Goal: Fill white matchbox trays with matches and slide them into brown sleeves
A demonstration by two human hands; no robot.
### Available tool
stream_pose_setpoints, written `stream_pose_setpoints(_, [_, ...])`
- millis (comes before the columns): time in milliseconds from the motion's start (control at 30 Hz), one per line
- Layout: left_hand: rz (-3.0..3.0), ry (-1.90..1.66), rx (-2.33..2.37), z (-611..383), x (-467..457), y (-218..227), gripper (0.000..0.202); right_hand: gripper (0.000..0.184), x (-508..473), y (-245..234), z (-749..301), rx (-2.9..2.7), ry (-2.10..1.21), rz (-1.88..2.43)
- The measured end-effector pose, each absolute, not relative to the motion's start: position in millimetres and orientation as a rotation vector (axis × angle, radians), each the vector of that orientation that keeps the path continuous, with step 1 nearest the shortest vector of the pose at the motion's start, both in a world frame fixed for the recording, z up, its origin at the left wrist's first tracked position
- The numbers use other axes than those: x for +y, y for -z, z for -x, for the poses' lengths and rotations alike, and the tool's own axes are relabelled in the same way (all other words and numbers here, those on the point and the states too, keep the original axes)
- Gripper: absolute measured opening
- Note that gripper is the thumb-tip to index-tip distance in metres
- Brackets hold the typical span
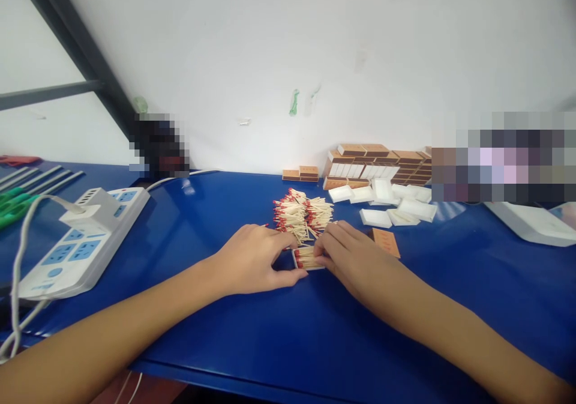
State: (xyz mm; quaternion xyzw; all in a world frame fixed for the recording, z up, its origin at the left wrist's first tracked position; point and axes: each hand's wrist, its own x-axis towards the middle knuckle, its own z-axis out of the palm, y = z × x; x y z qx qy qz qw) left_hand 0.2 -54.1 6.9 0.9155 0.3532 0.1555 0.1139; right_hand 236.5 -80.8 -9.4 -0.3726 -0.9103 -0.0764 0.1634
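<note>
Blue desk [225,338] beneath your forearms, you work with both bare hands over a small white tray [294,260] of matches, which lies on the desk directly between them. Your left hand [249,260] has its grip clamped on the tray's left end, thumb at the near edge and fingers at the far edge. Your right hand [353,254] bends over the other end, its grip drawn together on the matches [306,258], although your fingers hide exactly how many they pinch. Red heads point toward your left inside the tray. Just beyond your fingers, loose red-tipped matches lie in a heap [294,215], some spilling toward the tray. An orange matchbox cover [386,243] rests beside your right hand, and behind it white trays [378,218] lie scattered, several overlapping. Farther back, brown-sided matchboxes stand in a stack [407,164] near the pale wall [252,44], with a pair of boxes [300,173] set apart to the stack's left. On your left, a white power strip [112,242] carries a plugged-in adapter [92,218] with a white cable [22,242], near green-handled tools [20,203] at the desk's far left.
</note>
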Motion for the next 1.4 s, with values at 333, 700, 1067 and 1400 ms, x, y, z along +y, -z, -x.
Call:
stream_pose_setpoints(333, [-2.777, -0.421, 0.917, 2.7, -54.4, -2.8, 0.033, 0.012, -85.5, -1.5, -234.1, -2.603, 0.023, 1.041])
stream_pose_setpoints(700, [-2.791, -0.414, 0.911, 3.3, -52.7, -3.1, 0.035, 0.011, -87.0, -6.8, -237.8, -2.583, -0.166, 1.129])
stream_pose_setpoints(1067, [-2.784, -0.42, 0.906, 2.3, -53.8, -4.3, 0.032, 0.007, -88.9, -3.1, -236.0, -2.466, -0.298, 1.161])
stream_pose_setpoints(1400, [-2.847, -0.472, 0.829, 2.6, -55.2, -3.6, 0.033, 0.011, -90.6, -7.9, -230.4, -2.468, -0.377, 1.199])
